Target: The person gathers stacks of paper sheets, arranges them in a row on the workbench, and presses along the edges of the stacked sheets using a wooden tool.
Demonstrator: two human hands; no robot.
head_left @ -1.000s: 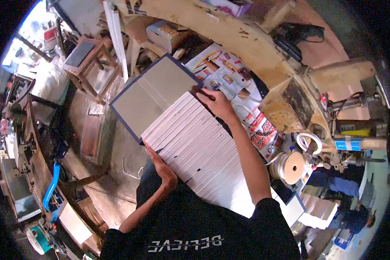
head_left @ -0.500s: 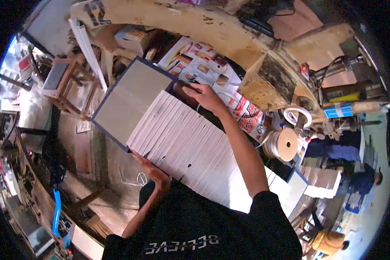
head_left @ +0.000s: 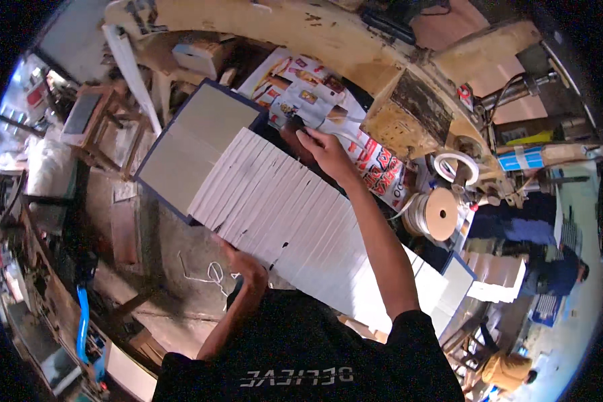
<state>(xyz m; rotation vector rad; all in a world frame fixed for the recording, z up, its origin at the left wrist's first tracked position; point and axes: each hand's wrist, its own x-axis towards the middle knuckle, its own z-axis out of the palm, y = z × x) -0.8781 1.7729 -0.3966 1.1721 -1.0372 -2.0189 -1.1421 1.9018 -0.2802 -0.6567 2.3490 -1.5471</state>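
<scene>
A long row of white-edged book blocks (head_left: 275, 208) runs diagonally before me, packed side by side. From its far left end spreads a grey board (head_left: 195, 130) with dark blue borders. My left hand (head_left: 246, 266) rests against the near side of the row, its visible fingers stretched out and partly hidden by the blocks. Beyond the row's far edge is my right hand (head_left: 327, 153), fingers pinched together. It is beside a dark brown object (head_left: 295, 139) of unclear kind; what the fingertips hold is too small to make out.
A spool of white ribbon (head_left: 441, 213) and a white tape roll (head_left: 456, 169) stand right of the printed sheet (head_left: 308, 94). A wooden box (head_left: 409, 114) sits behind them. A wooden stool (head_left: 104, 130) stands left, white cord (head_left: 213, 273) lies on the floor, and people are at far right.
The row and board appear shifted slightly up and left in view. My right hand's fingers are drawn closer together, and my left hand's fingers are more hidden beside the blocks.
</scene>
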